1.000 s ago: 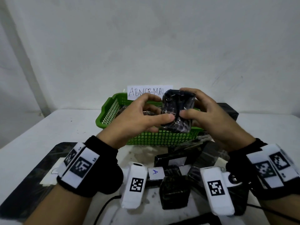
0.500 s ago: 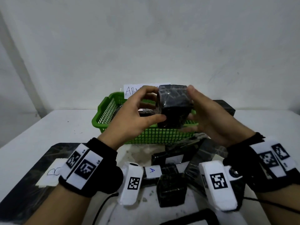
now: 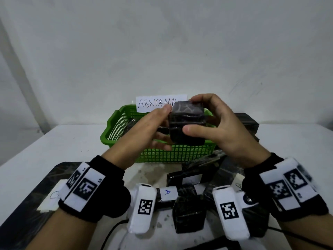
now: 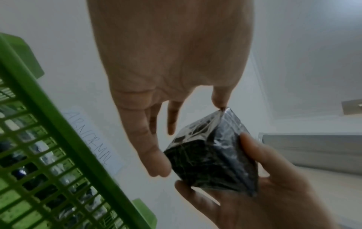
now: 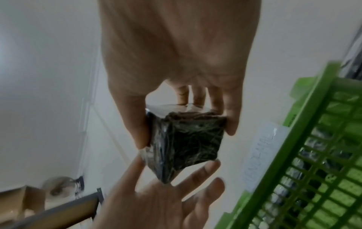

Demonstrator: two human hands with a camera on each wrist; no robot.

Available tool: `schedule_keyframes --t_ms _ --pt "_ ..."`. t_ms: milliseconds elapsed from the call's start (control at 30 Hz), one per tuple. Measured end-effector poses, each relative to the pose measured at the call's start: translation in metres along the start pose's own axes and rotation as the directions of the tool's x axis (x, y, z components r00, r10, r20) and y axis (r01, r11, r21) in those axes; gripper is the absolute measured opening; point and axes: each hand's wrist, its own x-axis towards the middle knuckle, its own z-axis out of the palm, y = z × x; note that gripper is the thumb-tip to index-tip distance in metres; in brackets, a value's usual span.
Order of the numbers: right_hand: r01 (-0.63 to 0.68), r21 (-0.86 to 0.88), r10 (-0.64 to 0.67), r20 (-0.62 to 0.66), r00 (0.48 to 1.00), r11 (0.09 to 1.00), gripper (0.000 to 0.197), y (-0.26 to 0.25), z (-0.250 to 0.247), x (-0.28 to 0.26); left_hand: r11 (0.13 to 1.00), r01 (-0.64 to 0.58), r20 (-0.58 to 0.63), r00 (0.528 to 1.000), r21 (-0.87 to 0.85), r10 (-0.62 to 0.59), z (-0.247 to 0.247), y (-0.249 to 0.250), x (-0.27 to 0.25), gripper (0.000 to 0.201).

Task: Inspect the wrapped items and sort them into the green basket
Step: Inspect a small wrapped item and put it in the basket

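A black cube wrapped in clear film is held up in front of the green basket. My right hand grips it, thumb across the front face and fingers curled over the top. My left hand lies against the cube's left side with straight fingers. In the left wrist view the left hand touches the cube with a fingertip at a top corner and the thumb at a lower edge. In the right wrist view the right hand clamps the cube, with the left hand's spread fingers beneath.
A paper label reading ABNORMAL stands behind the basket, which holds wrapped items. Several more wrapped black items and a tag marked A lie on the white table below my wrists. A black box sits to the basket's right.
The cube has been turned between the hands. The left hand let go of its pinch and now only touches with straight fingers, while the right hand closed round the cube.
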Motion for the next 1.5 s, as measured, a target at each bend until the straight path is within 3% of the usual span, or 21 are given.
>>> schedule_keyframes --t_ms 100,167,300,367,467,567,700,800,900,967,1067,1133,1267,1500 --pt "0.056 -0.041 -0.052 0.093 0.994 0.998 0.087 0.001 0.001 -0.002 0.995 0.017 -0.004 1.0 -0.103 -0.018 -0.001 0.001 0.0 0.054" --pt "0.023 0.044 -0.027 0.093 0.995 0.999 0.085 0.0 0.002 0.0 0.986 -0.006 -0.04 0.999 -0.169 -0.001 -0.003 0.002 0.001 0.051" --pt "-0.157 0.193 0.154 0.032 0.988 0.969 0.052 0.0 0.001 0.007 0.986 -0.122 -0.079 0.99 -0.112 0.113 -0.001 0.001 0.0 0.052" --pt "-0.141 0.164 0.149 -0.041 0.988 0.976 0.036 0.001 0.001 0.006 0.988 -0.145 -0.076 0.987 -0.056 0.14 0.002 0.001 -0.002 0.055" --pt "-0.073 0.072 0.083 -0.141 0.986 0.995 0.036 0.002 0.001 0.004 0.992 -0.126 -0.034 0.991 -0.004 0.126 0.006 0.0 -0.002 0.063" --pt "-0.101 0.123 0.108 -0.053 0.993 0.987 0.051 0.002 -0.001 0.005 0.995 -0.101 -0.011 0.995 0.017 0.101 0.006 0.003 -0.002 0.066" --pt "-0.258 0.232 0.238 0.113 0.965 0.938 0.06 -0.004 -0.008 0.003 0.979 -0.158 -0.028 0.986 0.132 0.164 -0.002 0.0 -0.001 0.065" --pt "-0.325 0.191 0.295 0.172 0.94 0.926 0.064 -0.004 -0.011 0.002 0.927 -0.262 -0.036 0.959 0.267 0.281 0.001 -0.005 0.0 0.07" --pt "-0.33 0.175 0.302 0.169 0.938 0.928 0.066 -0.003 -0.01 0.001 0.781 -0.422 0.01 0.882 0.461 0.471 0.009 -0.006 0.0 0.071" --pt "-0.299 0.219 0.275 0.132 0.952 0.929 0.065 -0.003 -0.007 0.002 0.742 -0.471 0.034 0.854 0.478 0.52 0.011 -0.003 -0.001 0.068" --pt "-0.233 0.249 0.237 0.014 0.971 0.94 0.067 -0.002 -0.005 0.005 0.758 -0.467 0.065 0.867 0.456 0.495 0.008 -0.003 -0.003 0.064" --pt "-0.209 0.167 0.221 -0.052 0.974 0.963 0.07 -0.002 -0.005 0.005 0.796 -0.434 0.085 0.893 0.422 0.442 0.004 -0.003 -0.005 0.061" --pt "-0.206 0.058 0.207 -0.029 0.978 0.977 0.084 -0.003 -0.005 0.002 0.848 -0.384 0.068 0.92 0.365 0.387 -0.004 0.001 -0.007 0.053" --pt "-0.086 0.111 0.089 -0.017 0.996 0.99 0.085 -0.006 -0.009 0.001 0.882 -0.368 -0.003 0.922 0.294 0.386 -0.019 -0.002 -0.001 0.05"
